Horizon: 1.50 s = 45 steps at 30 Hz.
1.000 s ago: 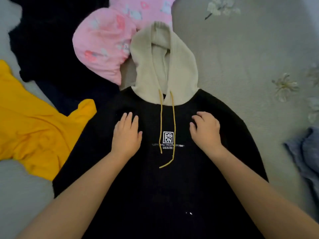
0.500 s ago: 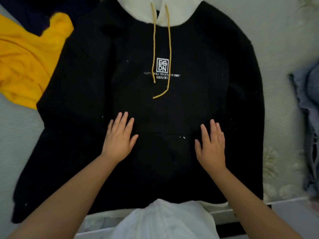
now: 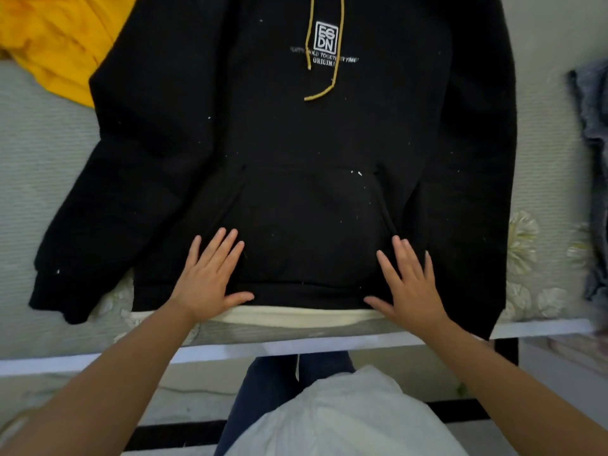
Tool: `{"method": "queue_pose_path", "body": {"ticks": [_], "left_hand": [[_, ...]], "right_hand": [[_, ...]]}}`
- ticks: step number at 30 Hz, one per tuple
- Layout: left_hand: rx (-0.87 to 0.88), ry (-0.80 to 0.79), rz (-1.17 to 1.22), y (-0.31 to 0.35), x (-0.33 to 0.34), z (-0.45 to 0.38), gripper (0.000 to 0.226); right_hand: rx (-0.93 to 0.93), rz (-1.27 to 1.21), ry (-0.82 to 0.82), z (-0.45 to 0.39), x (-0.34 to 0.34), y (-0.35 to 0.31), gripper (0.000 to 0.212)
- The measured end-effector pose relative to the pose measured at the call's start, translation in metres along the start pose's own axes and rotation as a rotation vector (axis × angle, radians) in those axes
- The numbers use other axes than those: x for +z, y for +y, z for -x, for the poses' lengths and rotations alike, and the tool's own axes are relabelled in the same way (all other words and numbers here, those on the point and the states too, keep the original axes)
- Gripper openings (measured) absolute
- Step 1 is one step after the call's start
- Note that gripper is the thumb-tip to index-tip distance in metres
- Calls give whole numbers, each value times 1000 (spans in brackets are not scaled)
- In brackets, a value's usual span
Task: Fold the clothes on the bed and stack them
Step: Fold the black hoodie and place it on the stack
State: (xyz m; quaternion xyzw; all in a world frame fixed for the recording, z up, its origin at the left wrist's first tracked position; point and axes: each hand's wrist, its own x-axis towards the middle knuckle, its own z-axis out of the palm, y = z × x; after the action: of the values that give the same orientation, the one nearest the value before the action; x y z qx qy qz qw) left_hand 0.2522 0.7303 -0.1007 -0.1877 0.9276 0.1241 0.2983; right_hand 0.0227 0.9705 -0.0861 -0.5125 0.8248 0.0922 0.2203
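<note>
A black hoodie [image 3: 306,153] lies face up, spread on the bed [image 3: 39,166]. Both hands press flat on its hem at 6 o'clock: left hand [image 3: 207,278] and right hand [image 3: 411,284], fingers [image 3: 227,248] straight and apart, pointing to 12. Yellow garment [image 3: 56,37] at 10.

I stand at the bed [image 3: 42,179], its pale green quilted cover printed with flowers. A white frame rail [image 3: 543,325] edges its near side; below that, pale floor [image 3: 559,373].

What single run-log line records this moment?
step: smoothing | left hand: flat on black hoodie hem | right hand: flat on hem | fold: not started
</note>
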Motion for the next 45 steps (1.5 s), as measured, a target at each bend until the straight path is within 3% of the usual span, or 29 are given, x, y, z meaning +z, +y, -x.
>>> {"method": "queue_pose_path", "body": {"ticks": [2,4,8,11,13,16,19,20,24,29,31,34,37,41,45], "left_hand": [[19,-83,-31,-1,13,9,111],[50,-99,-107,-3,26,17,104],[94,0,-92,5,25,31,95],[94,56,-132,10,21,32,72],[76,-41,-185,6,22,31,60],[92,-79,-168,2,16,40,60],[224,175,-142,10,11,59,68],[247,162,-163,15,9,68,67],[132,-184,-221,37,39,99,55],[104,-249,-135,57,53,107,51],[113,-248,-95,55,45,104,53],[126,-182,-55,53,25,91,51],[124,-46,5,57,9,72,40],[76,64,144,74,-4,48,40],[77,114,173,100,-25,20,42]], "right_hand": [[-46,121,-107,11,5,-4,102],[-89,216,-219,17,9,-7,112],[-72,243,-185,20,8,-9,93],[-42,302,-146,23,13,-9,80],[13,318,-209,22,17,-8,71],[62,341,-223,36,12,-13,67],[120,319,-193,68,7,-15,65],[123,319,-209,80,7,-18,65],[185,259,-322,117,22,-40,61],[251,143,-564,131,47,-54,58],[240,106,-588,127,45,-53,51],[292,9,-423,115,32,-47,33],[374,-86,-191,98,15,-33,31],[461,-135,80,76,-10,-1,27],[644,-223,163,55,-28,41,32]]}}
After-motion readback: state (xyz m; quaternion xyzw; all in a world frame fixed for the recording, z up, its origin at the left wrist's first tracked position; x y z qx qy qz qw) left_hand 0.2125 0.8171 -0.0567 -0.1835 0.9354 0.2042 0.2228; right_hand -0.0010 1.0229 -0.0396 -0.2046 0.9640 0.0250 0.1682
